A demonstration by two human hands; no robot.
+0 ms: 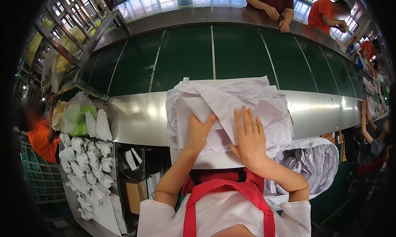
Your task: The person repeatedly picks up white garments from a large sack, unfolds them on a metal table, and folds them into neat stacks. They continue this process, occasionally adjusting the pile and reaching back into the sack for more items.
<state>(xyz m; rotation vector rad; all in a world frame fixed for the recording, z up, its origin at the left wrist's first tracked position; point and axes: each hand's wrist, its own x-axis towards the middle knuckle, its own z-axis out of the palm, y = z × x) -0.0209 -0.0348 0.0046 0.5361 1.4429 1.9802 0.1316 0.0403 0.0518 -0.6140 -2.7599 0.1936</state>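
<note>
A thick pile of crumpled white paper sheets (264, 100) lies in front of me on the metal ledge, with a flat white board or sheet (206, 160) beneath it. The top sheet has a fold running slantwise across it. My left hand (199, 133) is at the left part of the pile, its thumb on top of the sheet; the other fingers are mostly hidden by the paper, seemingly gripping it. Flat on the top sheet, right of the fold, rests my right hand (249, 140), with fingers stretched out and nothing held.
Beyond the ledge (321, 111) runs a green conveyor belt (185, 51). On the left, a metal tray (78, 214) bears several paper-wrapped bundles (88, 162) beside plastic bags (78, 115). A sack (309, 167) of crumpled paper stands right. Several other people work around the belt.
</note>
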